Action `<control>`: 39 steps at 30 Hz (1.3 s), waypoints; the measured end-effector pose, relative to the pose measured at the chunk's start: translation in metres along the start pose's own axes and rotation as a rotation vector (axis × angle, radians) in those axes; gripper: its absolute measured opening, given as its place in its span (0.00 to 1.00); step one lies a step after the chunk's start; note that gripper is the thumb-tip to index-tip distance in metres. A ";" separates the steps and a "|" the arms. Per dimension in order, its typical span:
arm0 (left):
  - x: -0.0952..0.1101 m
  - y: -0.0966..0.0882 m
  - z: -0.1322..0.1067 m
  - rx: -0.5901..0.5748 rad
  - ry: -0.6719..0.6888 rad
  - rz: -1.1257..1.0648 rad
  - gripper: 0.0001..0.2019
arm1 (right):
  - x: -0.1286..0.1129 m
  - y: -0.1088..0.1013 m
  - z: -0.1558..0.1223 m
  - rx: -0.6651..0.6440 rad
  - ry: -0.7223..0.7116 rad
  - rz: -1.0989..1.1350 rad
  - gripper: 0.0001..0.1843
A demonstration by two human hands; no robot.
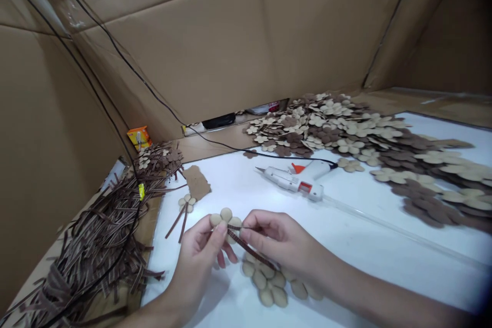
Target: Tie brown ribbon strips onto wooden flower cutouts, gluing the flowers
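My left hand [200, 256] pinches a tan flower-shaped cutout [226, 218] just above the white table [365, 246]. My right hand [277, 238] pinches a thin brown strip [251, 251] that lies across the flower and runs down to the right. The fingers of both hands are closed, and the two hands almost touch. Under my right hand lie more tan flower cutouts [267, 284] on the table.
A white glue gun [295, 180] with a black cord lies past my hands. A large heap of tan and brown flower cutouts [369, 143] fills the right. A pile of brown strips [100, 236] lies left. A finished flower with strips [186, 205], a cardboard scrap [197, 182] and cardboard walls surround.
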State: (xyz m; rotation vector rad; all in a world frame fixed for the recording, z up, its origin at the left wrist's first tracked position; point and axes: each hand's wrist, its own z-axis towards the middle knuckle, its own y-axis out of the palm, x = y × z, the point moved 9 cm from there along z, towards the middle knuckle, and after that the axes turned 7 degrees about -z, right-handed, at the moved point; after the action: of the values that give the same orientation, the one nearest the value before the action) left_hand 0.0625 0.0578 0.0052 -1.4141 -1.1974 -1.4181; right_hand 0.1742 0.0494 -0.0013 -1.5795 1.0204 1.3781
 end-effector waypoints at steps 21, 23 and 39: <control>-0.012 0.000 0.014 -0.136 -0.062 0.092 0.17 | -0.014 -0.010 -0.002 0.046 -0.036 -0.213 0.13; -0.016 0.001 0.014 -0.132 -0.084 0.101 0.17 | -0.016 -0.012 -0.002 0.051 -0.065 -0.227 0.12; -0.011 -0.002 0.013 -0.054 -0.086 -0.089 0.16 | -0.016 -0.014 -0.002 0.055 -0.096 -0.309 0.11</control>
State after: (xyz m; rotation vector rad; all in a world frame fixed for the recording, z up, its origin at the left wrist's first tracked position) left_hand 0.0642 0.0699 -0.0065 -1.4878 -1.2999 -1.4730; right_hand 0.1861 0.0537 0.0156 -1.5407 0.7165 1.1905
